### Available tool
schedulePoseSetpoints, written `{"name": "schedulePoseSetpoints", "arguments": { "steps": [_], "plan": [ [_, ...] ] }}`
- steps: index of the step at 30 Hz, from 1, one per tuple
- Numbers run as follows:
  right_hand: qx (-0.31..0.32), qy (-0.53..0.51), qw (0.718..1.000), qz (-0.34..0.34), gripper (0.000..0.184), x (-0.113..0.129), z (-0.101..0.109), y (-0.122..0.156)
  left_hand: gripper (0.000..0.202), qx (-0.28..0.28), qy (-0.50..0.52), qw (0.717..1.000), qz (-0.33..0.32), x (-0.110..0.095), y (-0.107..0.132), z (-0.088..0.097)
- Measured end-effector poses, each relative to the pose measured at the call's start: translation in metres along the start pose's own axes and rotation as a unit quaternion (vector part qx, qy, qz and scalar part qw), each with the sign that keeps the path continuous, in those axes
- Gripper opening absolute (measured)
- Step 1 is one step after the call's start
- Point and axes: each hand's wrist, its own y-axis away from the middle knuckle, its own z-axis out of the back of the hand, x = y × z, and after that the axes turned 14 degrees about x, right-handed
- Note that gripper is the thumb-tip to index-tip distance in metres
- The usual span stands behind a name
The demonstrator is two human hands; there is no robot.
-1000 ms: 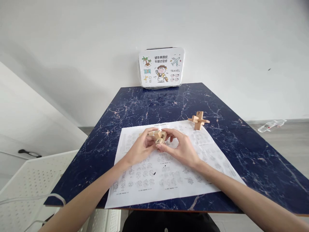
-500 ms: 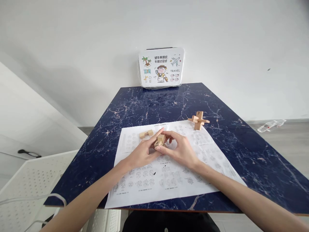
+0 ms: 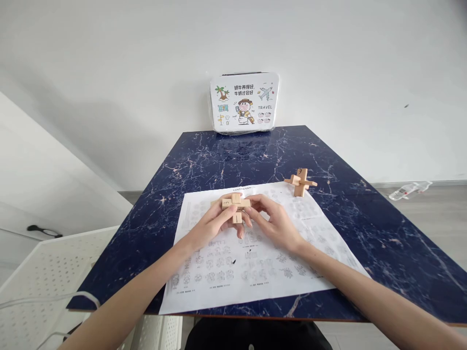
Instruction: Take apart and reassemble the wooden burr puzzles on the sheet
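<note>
Your left hand [image 3: 209, 224] and right hand [image 3: 278, 224] both pinch the wooden puzzle [image 3: 235, 205] between fingertips, holding it just above the sheet [image 3: 255, 272] on the table [image 3: 365, 218], with a second puzzle [image 3: 300, 182] well apart to the right.

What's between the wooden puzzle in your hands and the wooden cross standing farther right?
Only the printed sheet, in the head view: past the fingers of the right hand on the wooden puzzle, no loose piece lies before the wooden cross.
</note>
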Motion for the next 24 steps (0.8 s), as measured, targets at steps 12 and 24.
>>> {"name": "schedulePoseSetpoints", "arguments": {
  "steps": [12, 24],
  "plan": [
    [-0.041, 0.113, 0.992, 0.038, 0.015, -0.002, -0.002, 0.003, 0.042, 0.029, 0.058, 0.997, 0.036, 0.002, 0.001, 0.006],
    [-0.024, 0.093, 0.995, -0.011, 0.03, -0.013, -0.003, 0.001, 0.04, -0.29, -0.121, 0.947, -0.061, -0.003, 0.0, 0.017]
  ]
}}
